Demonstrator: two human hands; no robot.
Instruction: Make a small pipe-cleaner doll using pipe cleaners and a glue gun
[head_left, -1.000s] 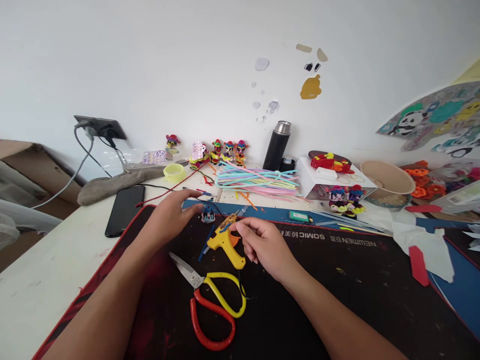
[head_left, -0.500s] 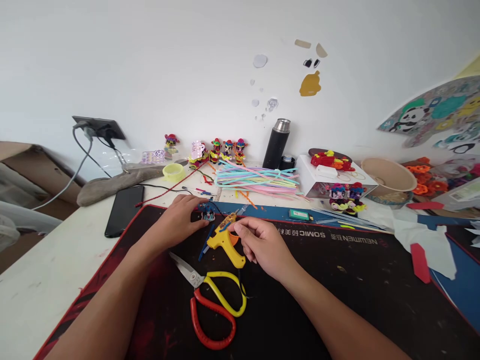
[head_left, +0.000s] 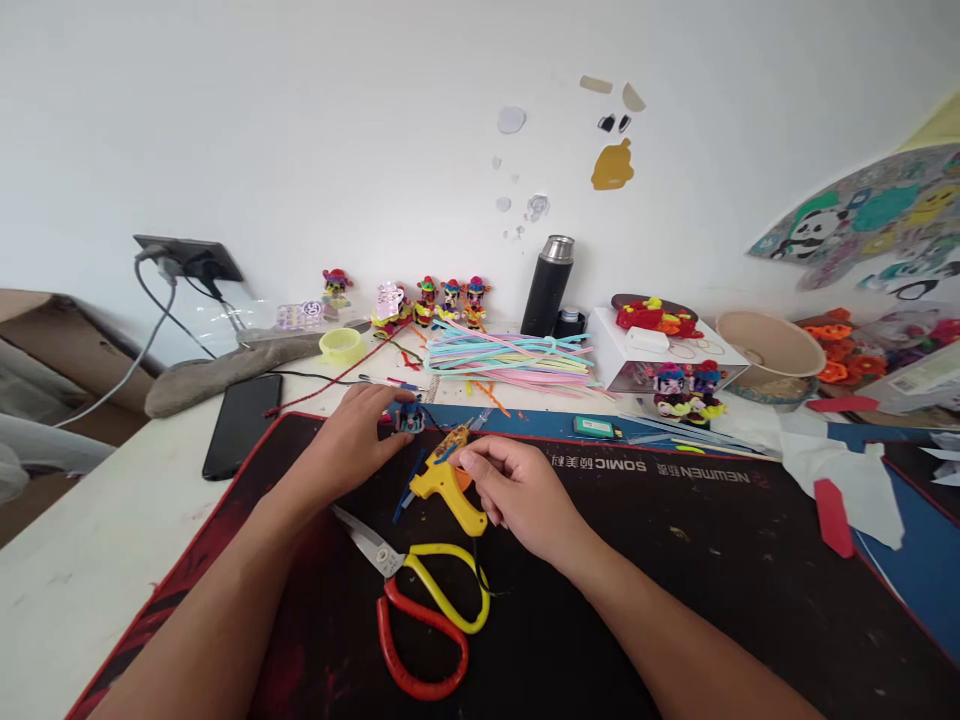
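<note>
Holding a small blue figure (head_left: 410, 419) in the left hand (head_left: 352, 440), pinching a blue strip (head_left: 447, 454) in the right hand (head_left: 529, 500).
Closing thumb and fingertips around the figure near the far edge of the mat (head_left: 585, 590), probably for steadiness; gripping the thin strip by one end, apparently to leave its tip exposed, over a hard yellow glue gun (head_left: 454, 499) beyond smooth-looped scissors (head_left: 388, 562).

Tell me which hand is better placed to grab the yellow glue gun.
Right, I'd judge: the right hand is beside the glue gun, though seemingly pinching a blue strip; the left hand holds a blue figure.
</note>
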